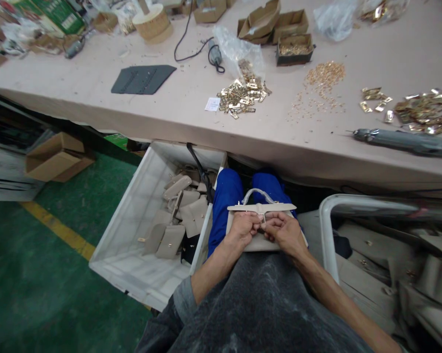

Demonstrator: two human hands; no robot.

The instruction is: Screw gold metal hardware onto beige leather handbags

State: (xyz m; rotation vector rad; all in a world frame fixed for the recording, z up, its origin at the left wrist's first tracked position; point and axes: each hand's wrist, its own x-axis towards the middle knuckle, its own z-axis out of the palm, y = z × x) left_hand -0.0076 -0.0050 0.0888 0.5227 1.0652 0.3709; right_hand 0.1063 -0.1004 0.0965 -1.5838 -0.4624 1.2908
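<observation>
A small beige handbag (259, 208) with a clear-wrapped handle rests on my lap, over blue trousers. My left hand (243, 228) is curled closed on the bag's front, fingers pressing near a small metal clasp at its middle. My right hand (284, 230) grips the bag from the right side, fingers pinched at the same clasp. Both hands meet at the flap's centre, below the table edge.
A white crate (133, 230) with several beige bags stands at my left. Another white-rimmed bin (327, 220) with beige pieces is at my right. On the pink table (169, 113) lie gold fittings (243, 93), small screws (322, 78), a grey power screwdriver (405, 141), a dark leather piece (142, 79) and cardboard boxes (276, 24).
</observation>
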